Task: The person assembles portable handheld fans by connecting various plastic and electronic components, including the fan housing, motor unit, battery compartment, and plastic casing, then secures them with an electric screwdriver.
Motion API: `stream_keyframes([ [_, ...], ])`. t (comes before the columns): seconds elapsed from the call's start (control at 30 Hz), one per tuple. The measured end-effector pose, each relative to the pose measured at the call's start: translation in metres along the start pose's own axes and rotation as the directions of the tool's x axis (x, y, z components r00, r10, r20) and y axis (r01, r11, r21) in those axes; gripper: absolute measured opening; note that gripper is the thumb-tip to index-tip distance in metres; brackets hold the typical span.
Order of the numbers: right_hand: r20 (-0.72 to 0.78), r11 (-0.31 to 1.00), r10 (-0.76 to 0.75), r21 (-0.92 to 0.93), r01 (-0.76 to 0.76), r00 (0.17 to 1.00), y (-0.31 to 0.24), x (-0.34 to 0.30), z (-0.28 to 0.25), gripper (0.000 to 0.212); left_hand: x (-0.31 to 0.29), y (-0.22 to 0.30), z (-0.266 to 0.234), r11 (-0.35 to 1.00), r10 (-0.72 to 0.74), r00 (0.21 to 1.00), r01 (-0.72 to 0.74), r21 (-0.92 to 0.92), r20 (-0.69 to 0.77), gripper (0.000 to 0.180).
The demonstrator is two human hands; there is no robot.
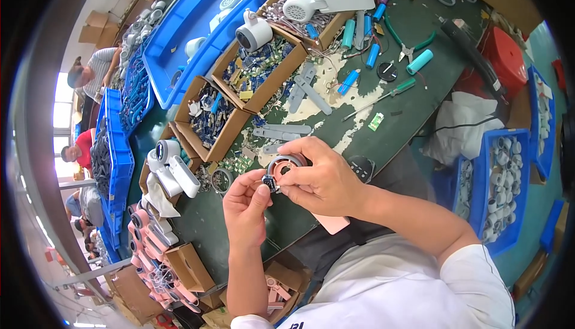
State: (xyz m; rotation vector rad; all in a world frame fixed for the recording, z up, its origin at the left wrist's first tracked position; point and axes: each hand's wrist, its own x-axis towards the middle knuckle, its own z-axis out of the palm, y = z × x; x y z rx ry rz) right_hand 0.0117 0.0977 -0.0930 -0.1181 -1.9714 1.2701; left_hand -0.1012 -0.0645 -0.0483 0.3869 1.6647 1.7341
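Both my hands meet over the front of the bench, around a pink handheld fan (331,222) whose round head is an open ring and whose handle sticks out below my right wrist. My right hand (323,176) is closed on the fan's head, its fingers curled over the ring. Between the thumb and fingertips of my left hand (247,206) is a small dark part (269,183), pinched right at the ring's left side; its exact kind is too small to make out. A loose grey ring (221,180) lies just left of my hands.
Cardboard boxes (245,104) of small circuit boards stand beyond my hands. Right of them lie a green screwdriver (401,87), green-handled pliers (408,47) and battery cells (420,61). Pink fans (147,245) pile up at left. Blue crates (509,137) flank the bench; several people work far left.
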Motion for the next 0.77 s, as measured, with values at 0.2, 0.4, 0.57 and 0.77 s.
stream_keyframes([
  [0.2,-0.011,1.000,-0.003,0.000,0.003,1.000,0.0001,-0.0003,0.0005,0.015,0.0007,0.0011,0.0026,0.988,0.094,0.995,-0.095,0.125,0.018,0.026],
  [0.4,-0.015,1.000,-0.006,-0.008,0.006,1.000,-0.0015,0.0005,-0.0003,0.011,-0.0036,0.0034,0.0035,0.914,0.225,0.974,-0.225,0.338,0.038,0.024],
  [0.57,-0.016,1.000,-0.018,0.008,0.018,1.000,-0.0010,0.0017,-0.0007,0.010,-0.0059,0.0008,-0.0002,0.880,0.294,0.954,-0.296,0.372,0.065,0.026],
  [0.77,-0.001,0.997,-0.055,-0.050,0.054,0.999,0.0032,-0.0007,0.0029,0.013,-0.0064,0.0019,-0.0028,0.845,0.296,0.951,-0.306,0.438,0.092,0.028],
])
